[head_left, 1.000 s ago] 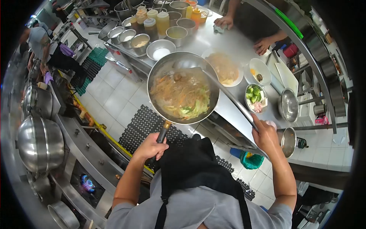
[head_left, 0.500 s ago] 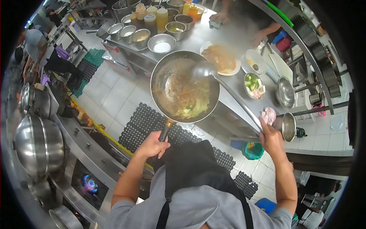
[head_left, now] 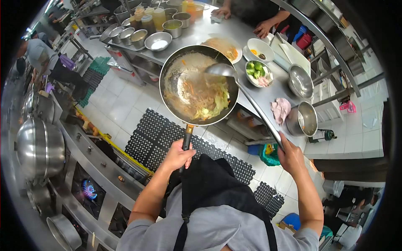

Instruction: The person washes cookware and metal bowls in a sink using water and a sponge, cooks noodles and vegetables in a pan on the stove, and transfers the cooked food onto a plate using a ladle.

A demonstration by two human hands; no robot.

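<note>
My left hand (head_left: 179,155) is wrapped round the black handle of a pan (head_left: 180,109), held in the air beside the steel table. Noodles with shredded vegetables (head_left: 211,98) lie mostly in the pan's right part. My right hand (head_left: 291,155) grips the long handle of a steel ladle (head_left: 220,70), whose bowl is over the pan's upper right. Behind the pan, a white plate (head_left: 238,53) of steaming noodles stands on the table. To its right are a bowl of broccoli and pink meat (head_left: 258,74) and a bowl with egg yolk (head_left: 260,51).
Sauce bottles (head_left: 158,19) and steel bowls (head_left: 158,41) stand at the table's back left. A co-worker's hands (head_left: 264,28) rest across the table. A pink cloth (head_left: 280,109) lies near the right corner. At left, a stove burner (head_left: 88,189) burns blue beside a covered wok (head_left: 41,147).
The view has shifted, and the table items appear lower right to upper left. The ladle has moved within the pan, and the noodles are more spread out, exposing some pan bottom.
</note>
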